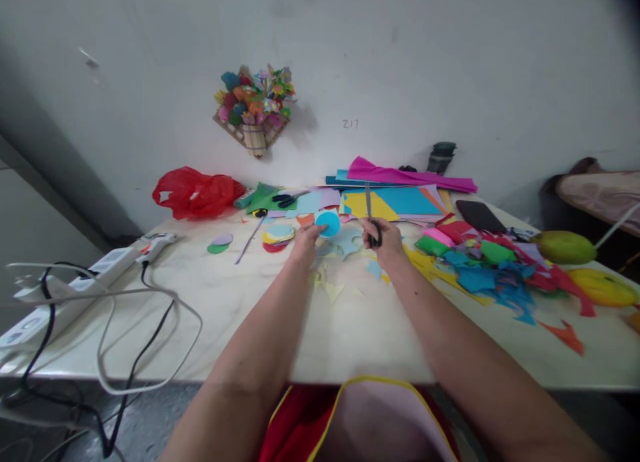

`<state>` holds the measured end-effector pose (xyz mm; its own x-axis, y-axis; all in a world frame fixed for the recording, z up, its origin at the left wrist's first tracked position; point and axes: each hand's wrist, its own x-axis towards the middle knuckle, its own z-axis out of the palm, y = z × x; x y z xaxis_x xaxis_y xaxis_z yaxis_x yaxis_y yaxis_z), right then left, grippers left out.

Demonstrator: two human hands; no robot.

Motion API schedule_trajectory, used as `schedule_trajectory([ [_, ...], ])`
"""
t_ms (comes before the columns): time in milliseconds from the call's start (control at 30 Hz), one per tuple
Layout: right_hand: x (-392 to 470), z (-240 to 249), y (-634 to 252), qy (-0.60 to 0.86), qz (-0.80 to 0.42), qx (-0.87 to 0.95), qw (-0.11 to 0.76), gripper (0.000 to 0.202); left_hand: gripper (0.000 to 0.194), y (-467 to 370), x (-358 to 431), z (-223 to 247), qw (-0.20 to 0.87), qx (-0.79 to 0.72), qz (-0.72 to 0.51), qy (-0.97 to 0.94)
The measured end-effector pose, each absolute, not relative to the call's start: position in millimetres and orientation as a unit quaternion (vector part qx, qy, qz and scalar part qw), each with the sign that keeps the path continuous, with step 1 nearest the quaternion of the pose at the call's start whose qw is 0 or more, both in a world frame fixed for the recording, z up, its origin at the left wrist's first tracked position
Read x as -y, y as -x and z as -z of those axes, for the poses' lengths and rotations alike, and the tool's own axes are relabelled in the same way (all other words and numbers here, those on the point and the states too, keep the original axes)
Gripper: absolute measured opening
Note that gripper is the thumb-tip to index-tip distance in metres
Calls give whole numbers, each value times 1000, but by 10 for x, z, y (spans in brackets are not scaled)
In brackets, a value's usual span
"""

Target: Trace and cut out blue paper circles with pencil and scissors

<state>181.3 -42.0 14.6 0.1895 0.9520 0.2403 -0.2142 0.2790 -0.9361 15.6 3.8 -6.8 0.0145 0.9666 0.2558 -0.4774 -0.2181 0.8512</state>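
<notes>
A bright blue paper circle (328, 224) is pinched at its left edge by my left hand (307, 241). My right hand (385, 241) grips black-handled scissors (376, 234), their blades pointing up and away from me, apart from the circle. Pale blue paper scraps (349, 244) lie on the table just beneath and between my hands. Left of my left hand is a small pile of cut circles (278, 237) in pale blue, yellow and red. Farther left, a lilac circle (223, 239) overlaps a green one.
Coloured sheets (400, 202) lie toward the wall, near a second pair of scissors (285, 199) and a red plastic bag (197, 192). Paper scraps (480, 269), a phone (481, 217) and mangoes (563, 247) are on the right. A power strip (75, 292) with loose cables lies left.
</notes>
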Motion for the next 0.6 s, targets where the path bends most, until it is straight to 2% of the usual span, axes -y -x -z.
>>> schedule_trajectory([
  [133, 404, -115, -1802, 411, -439, 461, 653, 29, 9, -159, -46, 68, 552, -266, -654, -444],
  [333, 354, -31, -1727, 406, -469, 467, 630, 47, 14, -213, 36, 44, 574, -259, -577, -520],
  [600, 356, -27, -1687, 436, -464, 455, 623, 48, 19, -246, 95, 42, 600, -248, -524, -551],
])
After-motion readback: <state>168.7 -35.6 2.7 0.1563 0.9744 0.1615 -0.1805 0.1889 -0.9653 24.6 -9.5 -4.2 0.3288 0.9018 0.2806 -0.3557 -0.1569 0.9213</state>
